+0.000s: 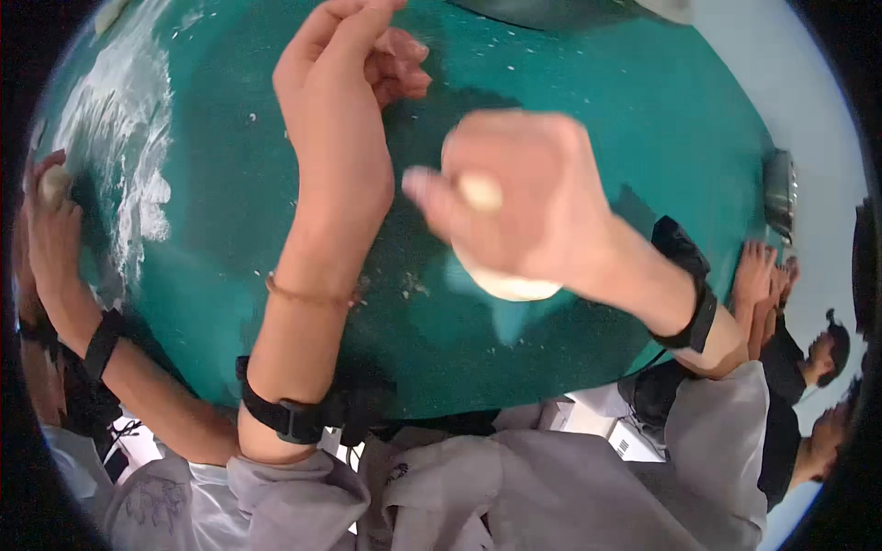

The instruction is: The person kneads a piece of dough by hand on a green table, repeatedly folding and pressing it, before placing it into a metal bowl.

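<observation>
My right hand (pixel 528 197), slightly blurred, is closed in a fist above the green table. A pale, smooth lump of dough (pixel 480 192) pokes out between its thumb and curled fingers. More pale dough (pixel 519 287) bulges below the fist; whether the two parts are one piece is hidden by the hand. To the left, my left hand (pixel 354 60) is raised near the top of the view. Its fingers are half curled and apart, with nothing visible in them, and some fingertips reach the frame's edge.
White flour (pixel 138 184) is smeared on the green table (pixel 230 165) at left. Beside it, another person's hand (pixel 57 216) holds a pale dough ball (pixel 55 184). A metal bowl (pixel 780 193) stands at the right edge, near other people's hands (pixel 758 275). Small crumbs lie between my forearms.
</observation>
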Motion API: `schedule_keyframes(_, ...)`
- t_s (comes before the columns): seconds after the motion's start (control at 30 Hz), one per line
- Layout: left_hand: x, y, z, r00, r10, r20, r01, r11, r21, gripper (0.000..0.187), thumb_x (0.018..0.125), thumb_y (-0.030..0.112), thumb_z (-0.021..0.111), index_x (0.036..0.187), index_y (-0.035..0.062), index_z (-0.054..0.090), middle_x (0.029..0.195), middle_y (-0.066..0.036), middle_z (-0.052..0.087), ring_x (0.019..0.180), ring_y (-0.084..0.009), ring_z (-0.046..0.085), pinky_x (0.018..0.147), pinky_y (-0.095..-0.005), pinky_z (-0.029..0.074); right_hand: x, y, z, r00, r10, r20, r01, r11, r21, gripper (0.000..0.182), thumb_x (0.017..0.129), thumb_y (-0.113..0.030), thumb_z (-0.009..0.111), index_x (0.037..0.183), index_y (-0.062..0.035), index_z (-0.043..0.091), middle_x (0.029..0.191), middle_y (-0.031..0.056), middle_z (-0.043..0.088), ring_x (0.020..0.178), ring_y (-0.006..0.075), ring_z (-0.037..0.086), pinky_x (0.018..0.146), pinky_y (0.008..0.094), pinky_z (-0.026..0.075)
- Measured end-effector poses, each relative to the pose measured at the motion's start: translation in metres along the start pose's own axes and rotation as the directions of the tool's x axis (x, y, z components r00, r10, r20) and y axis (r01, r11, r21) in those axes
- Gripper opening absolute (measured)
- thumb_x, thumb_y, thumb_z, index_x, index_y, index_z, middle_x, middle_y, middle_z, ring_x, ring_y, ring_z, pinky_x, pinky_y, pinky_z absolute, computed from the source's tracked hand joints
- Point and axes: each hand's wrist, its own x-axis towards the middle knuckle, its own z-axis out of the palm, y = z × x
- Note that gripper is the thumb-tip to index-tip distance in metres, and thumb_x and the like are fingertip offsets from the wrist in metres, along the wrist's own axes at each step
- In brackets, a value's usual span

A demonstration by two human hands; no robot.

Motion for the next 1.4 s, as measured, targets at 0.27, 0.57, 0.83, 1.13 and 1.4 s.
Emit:
schedule_keyframes(0.27,-0.002,0.002,0.009,0.998,0.052,-0.02,-0.049,0.992,0.115,0.021,0.095,0.019,0.056,0.099,0.0008,0.064,0.074,-0.003,0.06,0.066,-0.0121,0.057,0.062,-0.0255,0.047,0.029,0.037,0.02,0.939,0.06,-0.339,-0.072,0.997,-0.021,0.033,0.083,-0.032,0.065,0.062,-0.0067,0.062,0.06,0.0155,0.061,0.057,0.0356,0.063,0.05,0.045,0.049)
schedule_keyframes(0.57,-0.003,0.004,0.011,0.983,-0.049,0.174,-0.01,0.946,0.324,0.032,0.098,0.034,0.052,0.097,0.0048,0.064,0.074,-0.002,0.059,0.065,-0.0112,0.055,0.063,-0.0254,0.047,-0.021,0.028,-0.003,0.764,0.525,-0.375,-0.075,0.65,0.756,0.019,0.092,-0.017,0.062,0.094,0.0005,0.069,0.083,0.0067,0.066,0.079,0.0135,0.065,0.068,0.029,0.052)
schedule_keyframes(0.83,-0.009,0.005,0.018,0.985,-0.082,0.151,0.019,0.925,0.379,0.033,0.097,0.036,0.051,0.098,0.0063,0.065,0.073,-0.001,0.059,0.064,-0.0106,0.054,0.063,-0.0255,0.046,-0.065,0.023,-0.068,0.988,0.149,0.046,-0.154,0.9,0.408,0.045,0.081,-0.029,0.06,0.115,0.0001,0.061,0.104,0.0195,0.062,0.097,0.0342,0.062,0.09,0.0435,0.049)
schedule_keyframes(1.13,-0.005,0.001,0.009,0.988,-0.08,0.135,0.036,0.952,0.304,0.034,0.098,0.035,0.05,0.102,0.0048,0.065,0.073,-0.002,0.06,0.065,-0.0109,0.055,0.063,-0.0255,0.046,-0.059,-0.052,-0.031,0.989,-0.081,0.123,0.117,0.939,-0.324,0.062,0.058,-0.052,0.081,0.101,-0.0109,0.061,0.105,0.0124,0.052,0.099,0.0341,0.054,0.09,0.0519,0.042)
schedule_keyframes(1.4,-0.001,-0.002,0.015,0.986,-0.147,0.084,0.13,0.975,0.178,0.031,0.099,0.03,0.053,0.09,0.0029,0.063,0.07,-0.003,0.058,0.06,-0.0102,0.053,0.057,-0.0232,0.043,-0.019,-0.002,0.002,0.998,-0.026,0.05,0.04,0.947,-0.318,0.035,0.067,-0.046,0.073,0.077,-0.0132,0.066,0.081,0.01,0.064,0.079,0.031,0.063,0.073,0.0475,0.05)
